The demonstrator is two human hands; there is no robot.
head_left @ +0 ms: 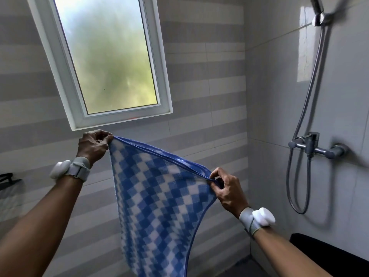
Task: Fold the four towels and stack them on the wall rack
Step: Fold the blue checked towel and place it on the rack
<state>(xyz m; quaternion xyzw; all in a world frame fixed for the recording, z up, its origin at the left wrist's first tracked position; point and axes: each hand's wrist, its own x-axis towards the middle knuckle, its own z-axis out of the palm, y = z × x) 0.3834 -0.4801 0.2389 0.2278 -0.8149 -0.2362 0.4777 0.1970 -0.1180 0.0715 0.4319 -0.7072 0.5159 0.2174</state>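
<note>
Blue-and-white checked towel [159, 196] hangs mid-frame, top edge stretched between 2 hands. Left hand [93, 145] pinches the upper-left corner, right hand [225, 188] pinches the lower-right one, fingers curled. Frosted window [107, 56] sits above, shower mixer [313, 144] at right, dark rack [7, 179] at the left edge.

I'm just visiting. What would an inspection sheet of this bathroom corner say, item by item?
Surface: nothing seen.
Job's things: one blue-checked towel, held up by its top edge and hanging freely; no other towels in view.
Clutter: dark object at lower right, too cut off to identify.
Hands: left hand pinches the towel's higher corner; right hand pinches the lower one.
Cables: nothing seen; a shower hose loops below the tap.
Surroundings: striped tiled wall, frosted window; dark bracket at the left edge, perhaps the rack.
</note>
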